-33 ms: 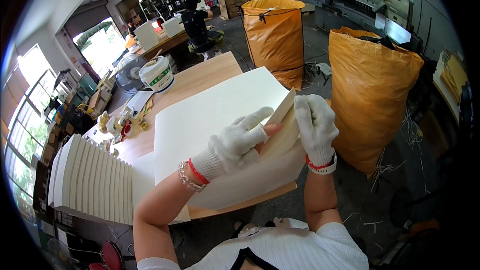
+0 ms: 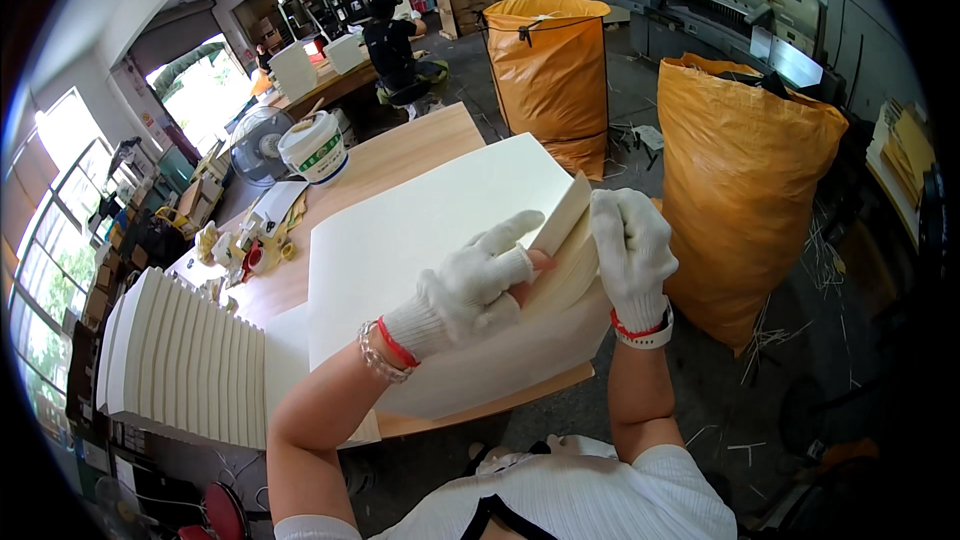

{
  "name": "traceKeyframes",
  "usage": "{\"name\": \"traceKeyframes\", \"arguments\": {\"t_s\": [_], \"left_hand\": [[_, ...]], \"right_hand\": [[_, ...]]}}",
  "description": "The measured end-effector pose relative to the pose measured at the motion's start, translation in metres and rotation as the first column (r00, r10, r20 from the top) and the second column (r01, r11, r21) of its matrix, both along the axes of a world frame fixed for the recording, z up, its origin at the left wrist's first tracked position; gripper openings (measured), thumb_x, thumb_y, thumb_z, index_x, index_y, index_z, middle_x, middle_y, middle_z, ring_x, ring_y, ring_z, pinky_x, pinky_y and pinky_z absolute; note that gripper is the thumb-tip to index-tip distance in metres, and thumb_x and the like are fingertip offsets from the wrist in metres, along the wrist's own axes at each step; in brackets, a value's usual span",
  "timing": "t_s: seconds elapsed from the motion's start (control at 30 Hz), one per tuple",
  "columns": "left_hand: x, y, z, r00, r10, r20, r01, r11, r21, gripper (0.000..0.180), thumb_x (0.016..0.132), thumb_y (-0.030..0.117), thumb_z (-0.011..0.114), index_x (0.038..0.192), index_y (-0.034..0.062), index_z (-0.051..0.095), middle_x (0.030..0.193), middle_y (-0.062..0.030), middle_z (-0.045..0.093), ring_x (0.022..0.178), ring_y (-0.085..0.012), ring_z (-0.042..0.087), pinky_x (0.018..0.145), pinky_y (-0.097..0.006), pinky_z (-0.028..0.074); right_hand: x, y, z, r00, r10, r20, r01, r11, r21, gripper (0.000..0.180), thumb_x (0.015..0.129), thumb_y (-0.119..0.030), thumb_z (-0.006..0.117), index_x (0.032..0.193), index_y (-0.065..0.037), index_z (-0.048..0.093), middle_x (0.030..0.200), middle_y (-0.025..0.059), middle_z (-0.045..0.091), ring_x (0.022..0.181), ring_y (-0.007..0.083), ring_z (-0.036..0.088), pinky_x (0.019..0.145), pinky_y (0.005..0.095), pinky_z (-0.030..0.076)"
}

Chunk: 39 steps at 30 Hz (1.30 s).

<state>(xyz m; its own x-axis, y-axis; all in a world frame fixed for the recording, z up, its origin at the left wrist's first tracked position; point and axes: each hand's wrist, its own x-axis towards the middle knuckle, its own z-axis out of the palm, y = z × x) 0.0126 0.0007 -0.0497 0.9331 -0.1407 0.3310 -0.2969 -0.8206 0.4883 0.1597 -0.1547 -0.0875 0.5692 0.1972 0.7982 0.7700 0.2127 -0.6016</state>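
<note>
on the paper stack point(image 2: 420, 230), left hand point(image 2: 470, 285), right hand point(image 2: 630, 250), unchanged

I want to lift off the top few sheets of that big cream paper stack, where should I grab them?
Take the raised right-hand corner of the paper stack, coming from the right edge. There the sheets already curl up and fan apart between the left hand and right hand, leaving a gap for fingers; elsewhere they lie flat.

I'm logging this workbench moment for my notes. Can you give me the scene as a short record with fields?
left hand: gloved, on the paper stack, fingers at the lifted corner
right hand: gloved, bending up the stack's right edge
table: wooden
left side: fanned white stacks
far end: white bucket
right of table: orange sacks
</note>
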Motion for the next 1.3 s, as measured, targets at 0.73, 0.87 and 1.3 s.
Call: {"name": "traceKeyframes", "arguments": {"t_s": [0.73, 0.87, 1.3], "left_hand": [[0.000, -0.008, 0.000, 0.990, 0.118, 0.078, -0.117, 0.993, -0.021, 0.029, 0.076, 0.003, 0.081, 0.101, 0.0065, 0.065, 0.154, -0.0268, 0.039, 0.118, -0.0373, 0.063, 0.097, -0.040, 0.050], [0.001, -0.005, -0.003, 0.990, 0.083, 0.118, -0.078, 0.996, -0.048, 0.033, 0.075, 0.001, 0.080, 0.104, 0.0051, 0.067, 0.154, -0.0263, 0.039, 0.117, -0.0364, 0.063, 0.096, -0.040, 0.050], [0.002, -0.005, -0.002, 0.983, 0.091, 0.158, -0.102, 0.993, 0.060, 0.038, 0.070, 0.003, 0.086, 0.104, 0.0058, 0.069, 0.152, -0.0286, 0.041, 0.103, -0.0334, 0.069, 0.081, -0.037, 0.056]], "right_hand": [[0.000, 0.002, -0.004, 0.996, -0.006, -0.086, 0.005, 1.000, -0.002, 0.027, 0.098, -0.007, 0.062, 0.073, 0.001, 0.053, 0.065, 0.0069, 0.047, 0.060, 0.0191, 0.046, 0.058, 0.0356, 0.038], [0.002, 0.000, -0.004, 0.996, 0.031, -0.084, -0.030, 0.999, 0.010, 0.027, 0.097, -0.007, 0.062, 0.074, 0.002, 0.053, 0.066, 0.0071, 0.048, 0.061, 0.0193, 0.046, 0.058, 0.0356, 0.039], [0.001, 0.001, -0.005, 0.996, 0.005, -0.088, -0.003, 1.000, 0.021, 0.025, 0.097, -0.007, 0.063, 0.075, 0.002, 0.055, 0.066, 0.0069, 0.049, 0.061, 0.0194, 0.047, 0.058, 0.0351, 0.039]]}}
